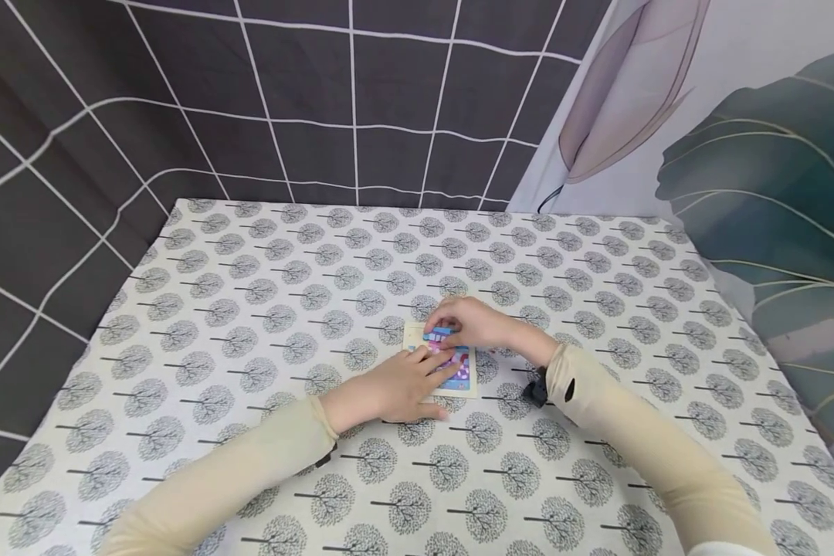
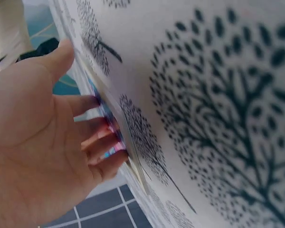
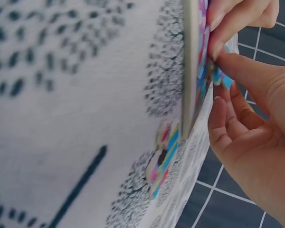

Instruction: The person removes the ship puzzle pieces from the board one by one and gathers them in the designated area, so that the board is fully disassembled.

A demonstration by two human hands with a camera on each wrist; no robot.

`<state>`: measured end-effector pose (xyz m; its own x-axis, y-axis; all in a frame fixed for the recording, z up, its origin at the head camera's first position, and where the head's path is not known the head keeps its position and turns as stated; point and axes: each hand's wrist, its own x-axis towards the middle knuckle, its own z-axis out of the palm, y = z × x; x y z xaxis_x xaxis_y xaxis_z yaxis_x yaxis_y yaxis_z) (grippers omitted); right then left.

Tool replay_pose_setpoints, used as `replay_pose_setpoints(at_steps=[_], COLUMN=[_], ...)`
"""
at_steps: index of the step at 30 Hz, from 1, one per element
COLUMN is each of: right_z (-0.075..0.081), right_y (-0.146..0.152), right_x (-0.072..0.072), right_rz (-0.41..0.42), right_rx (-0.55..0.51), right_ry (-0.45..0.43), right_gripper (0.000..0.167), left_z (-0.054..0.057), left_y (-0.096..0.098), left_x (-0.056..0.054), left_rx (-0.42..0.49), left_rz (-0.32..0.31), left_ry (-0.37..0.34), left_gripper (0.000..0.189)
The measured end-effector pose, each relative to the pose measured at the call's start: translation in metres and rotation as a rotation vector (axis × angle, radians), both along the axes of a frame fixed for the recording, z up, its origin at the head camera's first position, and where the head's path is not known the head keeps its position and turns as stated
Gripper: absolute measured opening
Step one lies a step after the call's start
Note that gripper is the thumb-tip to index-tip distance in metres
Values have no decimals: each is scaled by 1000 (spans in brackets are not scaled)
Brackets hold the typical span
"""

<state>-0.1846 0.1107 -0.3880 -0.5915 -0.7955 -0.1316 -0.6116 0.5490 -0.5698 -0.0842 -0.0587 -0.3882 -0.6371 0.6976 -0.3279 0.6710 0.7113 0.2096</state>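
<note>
Board (image 3: 189, 71): cream, smooth, matt edge; probably wood or thick card, too blurred to call. Face is printed, flat. Loose pieces (image 3: 166, 157): flat, printed surface. Tablecloth (image 1: 361, 262): matt printed fabric, lightly creased. Grid curtain (image 1: 306, 77): dark matt cloth, soft folds. Sleeves (image 1: 229, 471): thin smooth cloth. Wrist unit (image 1: 534, 388): black, plastic-looking.

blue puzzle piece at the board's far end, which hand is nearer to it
Right. The right hand pinches the blue piece; the left hand lies across the board, on the piece's near side.
</note>
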Motion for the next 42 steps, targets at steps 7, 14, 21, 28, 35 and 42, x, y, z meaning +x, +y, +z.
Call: replay_pose_setpoints(at_steps=[7,14,21,28,35,42], right_z=[-2,-6,-5,-5,-5,-5], right_y=[4,12,13,12,14,17], right_x=[1,2,1,1,1,2], right_rz=[-34,-34,-36,-37,-13,-10], right_rx=[-36,-60,-63,-81,-97,-127], right_ry=[-8,20,-6,-34,-6,-4], right_gripper=[38,41,42,41,43,42], left_z=[6,9,11,13,13,6], left_y=[-12,-21,-25,-25,-27,-32], left_x=[0,6,7,7,6,2], left_rx=[65,77,58,54,71,78], left_rz=[-40,-38,-36,-52,-68,-75], left_ry=[-94,-132,-108,-102,-99,-115], left_gripper=[75,74,74,72,71,69])
